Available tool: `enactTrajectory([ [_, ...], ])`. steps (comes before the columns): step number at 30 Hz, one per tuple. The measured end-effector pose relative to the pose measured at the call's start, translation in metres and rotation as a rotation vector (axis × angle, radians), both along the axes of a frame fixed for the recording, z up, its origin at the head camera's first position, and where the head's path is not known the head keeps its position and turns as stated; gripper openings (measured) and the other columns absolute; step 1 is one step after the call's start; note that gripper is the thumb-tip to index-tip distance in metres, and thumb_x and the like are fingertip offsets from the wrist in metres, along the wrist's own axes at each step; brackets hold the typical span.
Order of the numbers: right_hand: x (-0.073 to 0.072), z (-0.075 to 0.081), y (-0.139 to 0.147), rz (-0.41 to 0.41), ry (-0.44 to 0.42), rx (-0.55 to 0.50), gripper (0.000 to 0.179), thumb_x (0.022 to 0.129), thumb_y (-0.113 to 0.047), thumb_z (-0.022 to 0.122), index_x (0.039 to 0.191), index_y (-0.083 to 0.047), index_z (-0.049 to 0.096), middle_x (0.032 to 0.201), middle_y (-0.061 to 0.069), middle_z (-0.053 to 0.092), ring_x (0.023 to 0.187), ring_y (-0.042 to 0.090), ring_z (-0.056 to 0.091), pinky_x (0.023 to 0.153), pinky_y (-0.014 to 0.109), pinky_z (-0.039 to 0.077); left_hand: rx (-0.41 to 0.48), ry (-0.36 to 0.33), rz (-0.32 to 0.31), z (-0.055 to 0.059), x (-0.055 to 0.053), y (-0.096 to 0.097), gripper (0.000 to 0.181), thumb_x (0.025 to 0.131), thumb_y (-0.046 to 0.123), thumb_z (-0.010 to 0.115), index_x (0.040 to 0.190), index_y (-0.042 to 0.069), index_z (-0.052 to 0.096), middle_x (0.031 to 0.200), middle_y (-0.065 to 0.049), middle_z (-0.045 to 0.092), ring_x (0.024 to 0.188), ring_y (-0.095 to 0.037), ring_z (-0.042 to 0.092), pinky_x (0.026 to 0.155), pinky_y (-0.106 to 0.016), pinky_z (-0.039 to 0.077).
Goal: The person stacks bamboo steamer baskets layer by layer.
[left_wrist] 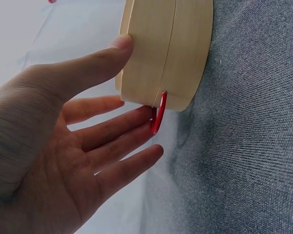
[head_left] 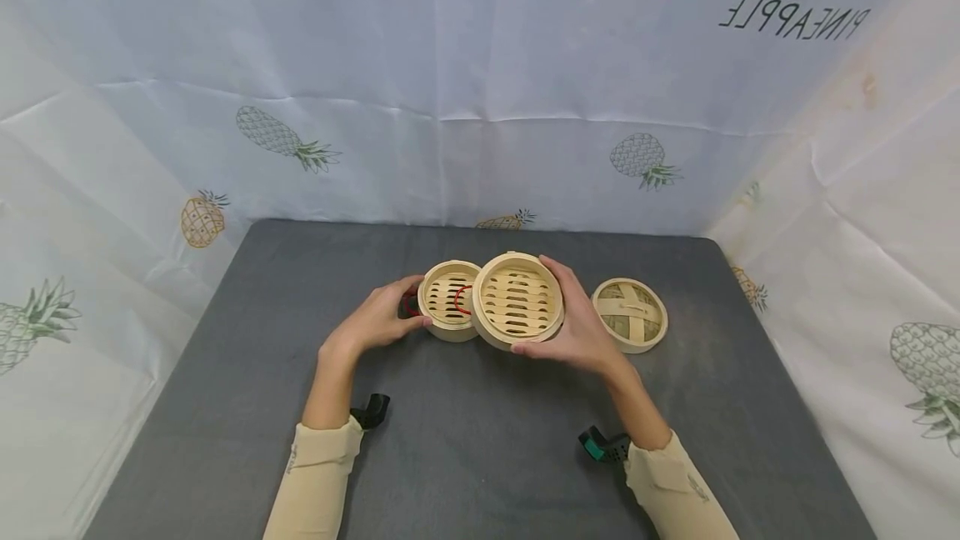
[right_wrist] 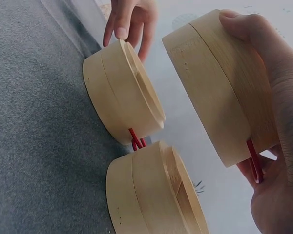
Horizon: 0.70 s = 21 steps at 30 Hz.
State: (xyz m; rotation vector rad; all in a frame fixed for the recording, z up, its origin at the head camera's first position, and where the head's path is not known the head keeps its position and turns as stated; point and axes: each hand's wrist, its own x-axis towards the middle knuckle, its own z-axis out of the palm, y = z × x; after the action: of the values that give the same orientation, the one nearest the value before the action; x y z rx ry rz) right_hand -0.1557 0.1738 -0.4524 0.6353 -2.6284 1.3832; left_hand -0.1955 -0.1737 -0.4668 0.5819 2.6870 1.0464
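A small bamboo steamer basket [head_left: 450, 300] with a slatted base stands on the grey table. At its left side, my left hand [head_left: 386, 312] touches the rim with the thumb, other fingers spread and fairly straight by the red loop handle [left_wrist: 158, 113]. My right hand [head_left: 573, 325] holds a second steamer basket [head_left: 517, 298] up off the table, thumb on the near side and fingers round the far side, with a red loop [right_wrist: 254, 162] by the palm. Below it in the right wrist view stands a third basket [right_wrist: 149, 192], hidden in the head view.
Right of my right hand lies a woven bamboo steamer lid [head_left: 630, 315] with a crossed band on top. Behind the table [head_left: 465, 457] hangs a white pineapple-print cloth [head_left: 525, 165]. A black wrist device [head_left: 371, 412] sits by the left sleeve.
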Motion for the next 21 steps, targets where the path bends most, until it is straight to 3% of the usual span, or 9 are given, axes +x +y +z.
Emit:
enactTrajectory([
  [13,-0.011,-0.001,-0.010,0.016,-0.006,0.006,0.132,0.065,-0.033,0.105,0.172,-0.020,0.029,0.164,0.011,0.047,0.150,0.035,0.050,0.121,0.065,0.043,-0.006,-0.011,0.004,0.000,0.001,0.000,0.075,0.099,0.024,0.083,0.160,-0.002,0.047,0.149,-0.022,0.065,0.135,-0.038,0.066,0.114,-0.058,0.054],
  [21,-0.016,-0.001,-0.013,0.025,-0.008,-0.002,0.130,0.066,-0.034,0.104,0.172,-0.025,0.028,0.166,0.011,0.046,0.150,0.036,0.050,0.121,0.065,0.044,-0.008,-0.017,0.006,0.000,0.000,0.000,0.075,0.099,0.025,0.082,0.160,-0.001,0.047,0.150,-0.023,0.064,0.137,-0.039,0.065,0.114,-0.058,0.054],
])
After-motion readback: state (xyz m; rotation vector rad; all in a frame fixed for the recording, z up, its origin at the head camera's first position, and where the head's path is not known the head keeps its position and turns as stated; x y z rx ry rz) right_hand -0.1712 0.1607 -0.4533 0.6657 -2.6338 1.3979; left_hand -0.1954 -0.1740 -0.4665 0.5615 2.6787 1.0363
